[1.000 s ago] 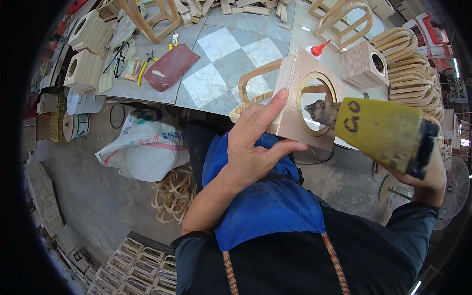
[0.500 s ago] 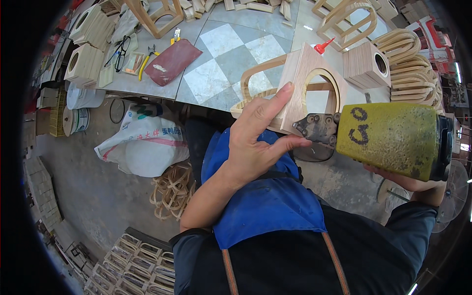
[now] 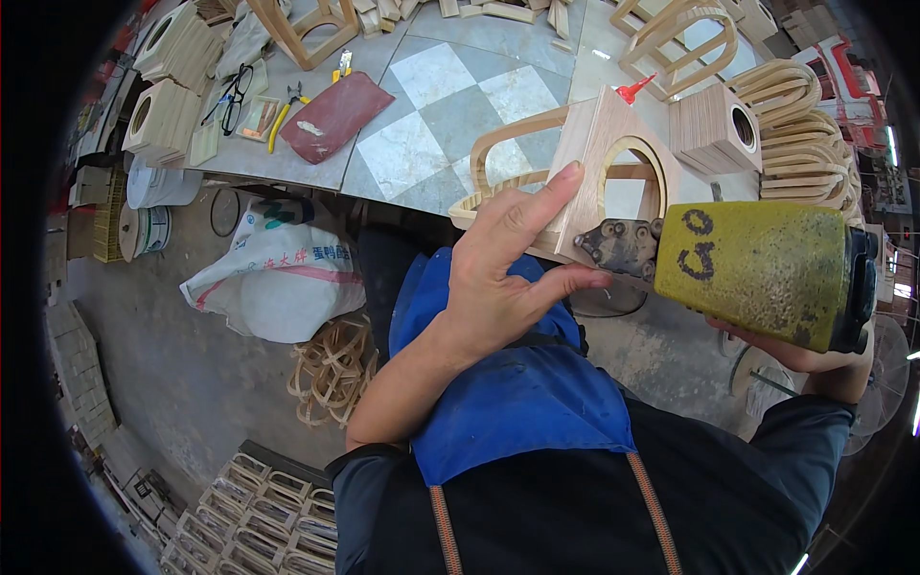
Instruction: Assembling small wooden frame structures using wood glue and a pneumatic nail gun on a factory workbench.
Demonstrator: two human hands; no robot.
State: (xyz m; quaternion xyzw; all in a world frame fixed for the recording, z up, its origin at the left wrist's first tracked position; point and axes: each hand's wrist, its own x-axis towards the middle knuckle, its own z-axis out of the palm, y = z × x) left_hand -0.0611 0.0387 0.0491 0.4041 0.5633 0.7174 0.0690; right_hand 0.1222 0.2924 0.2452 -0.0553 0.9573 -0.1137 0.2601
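Dark handwritten marks stand on the yellow-green housing of a power tool (image 3: 757,273), and blue and red printing with a red stripe runs across a white sack (image 3: 287,287) on the floor (image 3: 220,383). The left forearm (image 3: 407,374) rises from the lower edge and slants up to the right, past the blue apron (image 3: 522,412); the right arm comes in from the lower right, bent at the elbow, its forearm partly behind the tool. The left hand (image 3: 503,259) is clamped on the left edge of a pale wooden board (image 3: 625,120) with a round hole, thumb and forefinger spread wide, the forefinger lying along the edge and the thumb near the bottom corner; the other fingers are mostly hidden. The right hand (image 3: 767,350) is closed on the power tool from below, though its full grip is hidden behind the housing. The metal nose (image 3: 618,247) points left and overlaps the lower part of the board; whether it touches cannot be told. The board is tilted at the near edge of the tiled surface (image 3: 431,134), with a curved wooden frame (image 3: 513,126) behind it to the left. Beyond its right side stand a red-capped bottle (image 3: 634,89) and a stack of holed boards (image 3: 709,134).
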